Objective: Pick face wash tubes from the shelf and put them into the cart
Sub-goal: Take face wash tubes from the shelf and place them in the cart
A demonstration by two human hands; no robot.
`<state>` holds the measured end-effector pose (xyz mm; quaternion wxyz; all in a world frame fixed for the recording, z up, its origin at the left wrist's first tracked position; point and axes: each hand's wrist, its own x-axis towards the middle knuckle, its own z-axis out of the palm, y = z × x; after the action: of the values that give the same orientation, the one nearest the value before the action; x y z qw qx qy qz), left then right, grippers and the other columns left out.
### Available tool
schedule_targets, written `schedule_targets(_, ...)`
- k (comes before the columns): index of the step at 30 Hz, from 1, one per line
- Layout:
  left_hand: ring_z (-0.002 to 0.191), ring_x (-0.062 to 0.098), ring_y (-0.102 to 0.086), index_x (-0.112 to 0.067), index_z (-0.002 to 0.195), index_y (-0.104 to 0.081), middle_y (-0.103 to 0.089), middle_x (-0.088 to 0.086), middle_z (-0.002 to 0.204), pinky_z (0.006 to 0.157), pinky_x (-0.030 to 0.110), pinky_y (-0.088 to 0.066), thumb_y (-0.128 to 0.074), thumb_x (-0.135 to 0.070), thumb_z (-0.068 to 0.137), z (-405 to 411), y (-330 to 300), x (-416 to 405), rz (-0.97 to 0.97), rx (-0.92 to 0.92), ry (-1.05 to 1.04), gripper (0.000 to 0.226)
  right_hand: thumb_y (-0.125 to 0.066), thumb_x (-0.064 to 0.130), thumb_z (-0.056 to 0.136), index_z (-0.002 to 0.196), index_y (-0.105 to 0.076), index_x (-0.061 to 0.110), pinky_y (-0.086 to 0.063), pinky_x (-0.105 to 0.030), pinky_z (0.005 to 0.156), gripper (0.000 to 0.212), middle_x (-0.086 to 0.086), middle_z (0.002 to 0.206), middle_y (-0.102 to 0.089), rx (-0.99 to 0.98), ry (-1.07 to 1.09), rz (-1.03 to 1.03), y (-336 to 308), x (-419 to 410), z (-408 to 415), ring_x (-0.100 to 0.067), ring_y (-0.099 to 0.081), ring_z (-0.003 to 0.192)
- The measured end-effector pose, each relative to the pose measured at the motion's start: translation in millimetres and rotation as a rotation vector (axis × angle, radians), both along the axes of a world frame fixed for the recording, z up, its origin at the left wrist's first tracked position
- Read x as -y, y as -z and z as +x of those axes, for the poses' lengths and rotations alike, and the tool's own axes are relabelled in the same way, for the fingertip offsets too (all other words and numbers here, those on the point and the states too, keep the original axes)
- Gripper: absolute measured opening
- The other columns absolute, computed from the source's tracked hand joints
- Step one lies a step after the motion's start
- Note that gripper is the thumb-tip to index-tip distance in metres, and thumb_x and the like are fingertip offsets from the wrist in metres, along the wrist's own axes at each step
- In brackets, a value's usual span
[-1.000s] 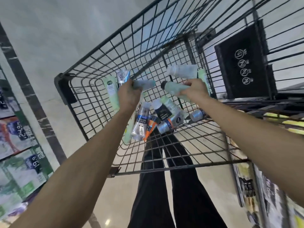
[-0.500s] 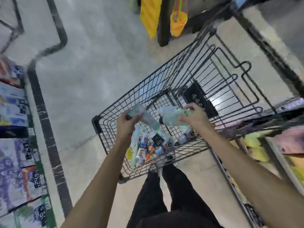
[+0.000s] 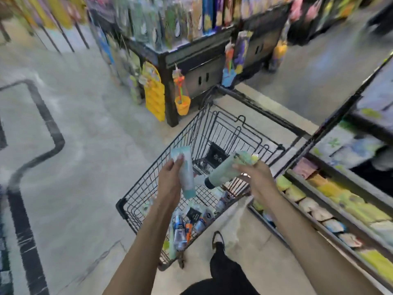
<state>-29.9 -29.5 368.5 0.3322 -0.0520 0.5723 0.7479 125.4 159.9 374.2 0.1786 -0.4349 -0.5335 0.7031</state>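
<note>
Nearest the camera are the person's black-trousered legs [image 3: 225, 271] and one shoe [image 3: 218, 238] on the pale floor [image 3: 85, 188], with two bare forearms reaching forward over a black wire cart [image 3: 136, 201].

In the near end of the cart basket lies a loose heap of tubes [image 3: 187, 222]: silver-and-blue ones, one with an orange end, a dark one with a black label, and pale green ones along the near wall. They lie on the wire bottom, touching and overlapping each other.

Above the basket, the left hand [image 3: 170, 179] grips a pale teal tube [image 3: 186, 173], held nearly upright with its cap end pointing down and its flat crimped end up; the thumb presses on the tube's front. The right hand [image 3: 255, 175] is closed around a pale green tube [image 3: 221, 173], tilted so that its dark cap points down and left toward the teal tube. That hand also holds something yellow-green [image 3: 247, 159] at its top, too blurred to identify. Both tubes are clear of the heap below.

Farther on, the cart's folding child seat bears a black placard [image 3: 215, 154]. To the right runs a shelf [image 3: 331, 201] of yellow, green and pale packets. Beyond the cart stands a dark display stand [image 3: 191, 60] hung with colourful, blurred goods.
</note>
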Motion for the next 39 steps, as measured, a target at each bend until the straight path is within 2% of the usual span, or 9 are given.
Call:
schedule_targets(3, 0.081, 0.024, -0.071, -0.005, 0.123, -0.063, -0.07, 0.016, 0.105, 0.068, 0.036, -0.06, -0.065, -0.036, 0.099, 26.7, -17.1, -3.0, -0.021, -0.052, 0.156, 0.04, -0.08, 0.002, 0.083, 0.114, -0.07, 0.007, -0.061, -0.038, 0.084, 0.033, -0.011, 0.115, -0.077, -0.126, 0.133, -0.049, -16.4, 14.7, 38.7, -0.031, -0.071, 0.112)
schedule_targets(9, 0.093, 0.041, -0.073, -0.01, 0.129, -0.059, -0.07, 0.025, 0.11, 0.081, 0.05, -0.061, -0.055, -0.041, 0.104, 90.5, -43.1, -28.0, 0.046, -0.157, 0.422, 0.04, -0.078, 0.008, 0.084, 0.116, -0.073, 0.009, -0.051, -0.064, 0.102, 0.033, -0.016, 0.115, -0.076, -0.278, 0.365, -0.088, -47.7, 31.0, 115.4, -0.035, -0.07, 0.106)
schedule_targets(14, 0.076, 0.033, -0.072, -0.013, 0.123, -0.059, -0.072, 0.016, 0.093, 0.069, 0.044, -0.06, -0.055, -0.048, 0.104, 159.1, -61.3, -64.9, 0.04, -0.232, 0.651, 0.04, -0.071, 0.015, 0.095, 0.105, -0.076, 0.014, -0.055, -0.056, 0.093, 0.011, -0.013, 0.107, -0.076, -0.355, 0.478, -0.137, -75.2, 31.7, 196.0, -0.026, -0.072, 0.089)
schedule_targets(18, 0.088, 0.037, -0.072, -0.009, 0.12, -0.059, -0.071, 0.022, 0.104, 0.079, 0.046, -0.061, -0.057, -0.052, 0.102, 217.0, -70.1, -94.4, 0.028, -0.2, 0.783, 0.046, -0.072, 0.02, 0.096, 0.123, -0.068, 0.005, -0.063, -0.044, 0.076, 0.032, -0.016, 0.109, -0.075, -0.374, 0.604, -0.135, -93.2, 30.0, 262.3, -0.027, -0.072, 0.089)
schedule_targets(21, 0.067, 0.03, -0.066, -0.008, 0.108, -0.061, -0.066, 0.02, 0.086, 0.07, 0.041, -0.056, -0.071, -0.033, 0.096, 264.6, -80.7, -110.8, 0.076, -0.115, 0.889, 0.029, -0.073, 0.022, 0.095, 0.127, -0.066, 0.002, -0.063, -0.04, 0.069, 0.038, -0.018, 0.114, -0.075, -0.355, 0.669, -0.142, -100.8, 33.8, 314.7, -0.028, -0.074, 0.089)
schedule_targets(24, 0.061, 0.028, -0.07, -0.006, 0.11, -0.058, -0.07, 0.013, 0.081, 0.057, 0.036, -0.057, -0.08, -0.008, 0.066, 314.9, -85.8, -126.3, 0.085, -0.189, 0.987, 0.05, -0.075, 0.024, 0.094, 0.125, -0.067, 0.003, -0.063, -0.044, 0.069, 0.038, -0.02, 0.116, -0.075, -0.332, 0.726, -0.118, -105.8, 40.5, 368.8, -0.03, -0.074, 0.088)
schedule_targets(29, 0.082, 0.032, -0.074, 0.001, 0.129, -0.057, -0.075, 0.02, 0.106, 0.068, 0.04, -0.061, -0.067, 0.017, 0.085, 390.2, -85.9, -136.1, 0.093, -0.26, 1.102, 0.048, -0.074, 0.027, 0.094, 0.125, -0.066, 0.012, -0.062, -0.055, 0.083, 0.035, -0.019, 0.113, -0.076, -0.319, 0.774, -0.048, -112.8, 50.3, 451.7, -0.035, -0.074, 0.094)
schedule_targets(33, 0.1, 0.037, -0.072, -0.008, 0.127, -0.062, -0.075, 0.016, 0.114, 0.086, 0.052, -0.059, -0.07, 0.011, 0.086, 445.0, -97.2, -133.4, 0.159, -0.264, 1.109, 0.045, -0.073, 0.03, 0.095, 0.122, -0.067, 0.017, -0.062, -0.045, 0.075, 0.031, -0.013, 0.107, -0.078, -0.316, 0.782, -0.033, -116.6, 56.0, 511.1, -0.028, -0.076, 0.087)
schedule_targets(39, 0.103, 0.034, -0.074, -0.02, 0.129, -0.061, -0.077, 0.009, 0.115, 0.081, 0.05, -0.061, -0.071, 0.004, 0.089, 512.6, -110.9, -128.8, 0.212, -0.264, 1.094, 0.047, -0.083, 0.007, 0.076, 0.126, -0.063, -0.001, -0.059, -0.045, 0.074, 0.054, -0.015, 0.097, -0.075, -0.321, 0.779, -0.051, -108.0, 60.4, 588.4, -0.032, -0.071, 0.087)
